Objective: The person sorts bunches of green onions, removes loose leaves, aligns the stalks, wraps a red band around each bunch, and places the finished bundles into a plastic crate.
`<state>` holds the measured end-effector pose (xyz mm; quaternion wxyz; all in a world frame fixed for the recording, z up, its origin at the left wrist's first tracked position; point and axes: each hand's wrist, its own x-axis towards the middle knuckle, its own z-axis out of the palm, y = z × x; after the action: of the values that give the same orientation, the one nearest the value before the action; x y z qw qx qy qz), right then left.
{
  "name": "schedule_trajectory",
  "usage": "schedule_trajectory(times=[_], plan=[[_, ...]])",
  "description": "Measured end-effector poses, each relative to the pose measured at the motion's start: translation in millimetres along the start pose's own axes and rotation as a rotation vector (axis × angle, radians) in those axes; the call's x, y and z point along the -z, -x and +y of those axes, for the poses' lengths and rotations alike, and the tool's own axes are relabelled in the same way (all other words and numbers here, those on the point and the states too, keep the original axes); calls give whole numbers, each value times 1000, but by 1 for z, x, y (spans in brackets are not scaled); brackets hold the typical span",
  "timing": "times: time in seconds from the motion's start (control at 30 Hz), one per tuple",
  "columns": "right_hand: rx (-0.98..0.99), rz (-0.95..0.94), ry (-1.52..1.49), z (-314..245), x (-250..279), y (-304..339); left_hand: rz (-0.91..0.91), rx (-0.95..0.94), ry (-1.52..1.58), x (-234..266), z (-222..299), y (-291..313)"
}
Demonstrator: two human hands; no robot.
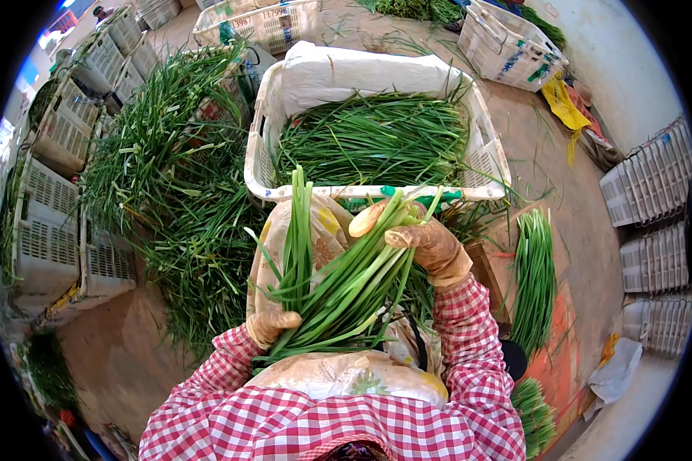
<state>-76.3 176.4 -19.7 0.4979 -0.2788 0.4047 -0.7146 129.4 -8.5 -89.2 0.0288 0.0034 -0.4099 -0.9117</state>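
A bunch of garlic chives point(354, 288) lies slantwise across my lap, its pale stalk ends up toward the right. My right hand point(430, 244), in a stained glove, is closed round the bunch just below those ends. At the lower left my left hand point(271, 328), also gloved, grips the leafy part, with its thumb on top and its fingers hidden beneath. A smaller clump of chives point(297, 238) stands out upward from the left side of the bunch. Just beyond my hands is a white plastic crate point(369, 192) with chives point(377, 134) laid in it and a white liner point(369, 74) folded at its far side.
A large loose heap of chives point(184, 223) fills the left. To my right lies a neat chive bundle point(534, 280), with another bundle point(534, 415) nearer me. Crates line the left point(48, 238) and far right point(507, 46); stacked crates point(653, 253) stand by the right wall.
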Motion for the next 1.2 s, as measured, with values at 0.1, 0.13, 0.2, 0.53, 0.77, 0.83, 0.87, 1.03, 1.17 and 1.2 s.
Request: schedule_trajectory(times=[0.1, 0.13, 0.2, 0.53, 0.77, 0.83, 0.87, 1.03, 1.17, 1.2], plan=[[52, 65, -18, 6, -7, -2, 22, 4, 103, -5, -2, -18], [23, 105, -17, 5, -15, -3, 63, -40, 120, -16, 1, -28], [7, 236, 8, 10, -38, -3, -34, 10, 105, -16, 15, -45], [103, 498, 48, 50, -37, 7, 253, 131, -248, -34, 21, -71], [149, 559, 12, 78, -32, 2, 90, -20, -566, -7, 14, -82], [94, 565, -54, 71, -38, -3, 38, -127, -660, -10, 23, -91], [69, 574, -82, 68, -39, -4, 11, -204, -672, -18, 29, -96], [-25, 488, -141, 71, -19, -1, 214, 206, 26, 15, 12, -91], [-18, 520, 1, 87, -12, -4, 250, 163, -10, 15, 17, -89], [-19, 524, 24, 87, -12, -6, 197, 150, -131, 8, 23, -92]])
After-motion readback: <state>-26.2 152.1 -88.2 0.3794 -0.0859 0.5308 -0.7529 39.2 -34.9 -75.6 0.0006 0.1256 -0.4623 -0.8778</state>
